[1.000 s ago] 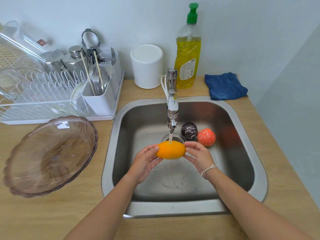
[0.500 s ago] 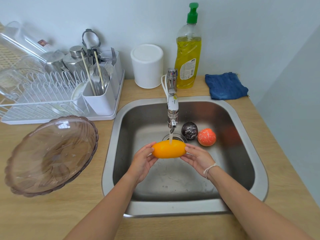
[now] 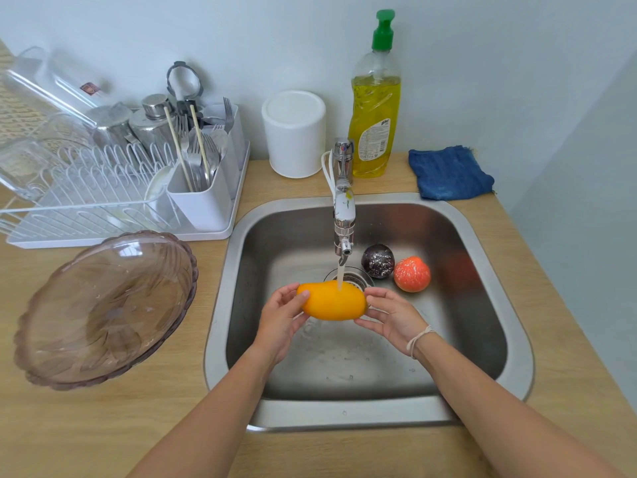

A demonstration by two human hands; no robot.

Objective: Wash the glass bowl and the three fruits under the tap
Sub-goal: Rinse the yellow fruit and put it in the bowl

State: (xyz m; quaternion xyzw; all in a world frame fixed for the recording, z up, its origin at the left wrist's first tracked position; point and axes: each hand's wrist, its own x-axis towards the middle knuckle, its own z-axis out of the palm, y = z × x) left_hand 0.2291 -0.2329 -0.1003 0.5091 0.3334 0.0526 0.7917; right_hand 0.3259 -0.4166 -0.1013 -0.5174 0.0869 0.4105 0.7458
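a: the person held the yellow fruit lengthwise under the running tap, over the sink, near the drain. the left hand pinched its left end with thumb and fingers, the right hand cupped its right end. what looked risky?

b: the hold was at the tips only, and the skin was wet. it probably could have slipped and dropped into the basin. the stream struck the top of the fruit, so spray might have reached the tabletop in front.

a: and the glass bowl?

b: it sat tilted on the tabletop to the left of the sink, its far rim apparently leaning on the edge of the drying rack. a knock from an elbow could likely have tipped it, and glass would not forgive that.

a: the count, then?

b: three fruits: the yellow one in the hands, a dark round fruit and an orange-red fruit resting just beside each other on the sink floor, right of the drain. one glass bowl, one tap, one soap bottle, one white canister, one blue cloth. two hands, both grasping the same fruit.
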